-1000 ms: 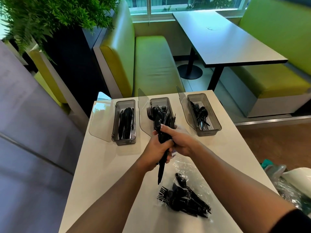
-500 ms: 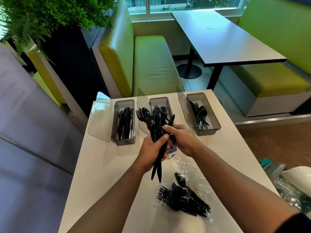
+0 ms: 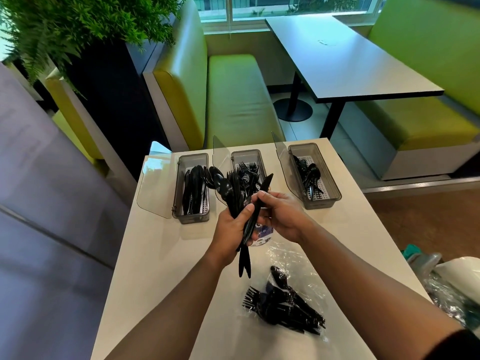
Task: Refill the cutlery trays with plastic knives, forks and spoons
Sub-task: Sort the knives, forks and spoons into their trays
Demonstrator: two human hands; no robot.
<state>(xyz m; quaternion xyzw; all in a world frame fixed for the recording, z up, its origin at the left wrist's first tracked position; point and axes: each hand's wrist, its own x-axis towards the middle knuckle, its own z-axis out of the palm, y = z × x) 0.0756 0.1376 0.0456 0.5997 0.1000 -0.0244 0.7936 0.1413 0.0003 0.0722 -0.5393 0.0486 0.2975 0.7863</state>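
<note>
view down onto a white table (image 3: 155, 255). the left hand (image 3: 230, 229) is wrapped round a mixed cutlery bundle (image 3: 231, 188) of black plastic, held upright above the table just in front of the trays — spoon bowls and fork tines fan out on top, handles poke out below. the right hand (image 3: 281, 216) pinches one piece (image 3: 263, 187), seemingly a knife, at the bundle's edge. three clear trays stand in a row at the far side: the left tray (image 3: 193, 218) holds what look like knives, the middle tray (image 3: 245, 155) forks, the right tray (image 3: 322, 203) spoons. spare cutlery (image 3: 285, 305) lies on an opened plastic wrapper (image 3: 293, 258) nearer the viewer. to sort well, the left grip should probably ease a little while the right hand draws its piece straight out — then match it to its tray.
</note>
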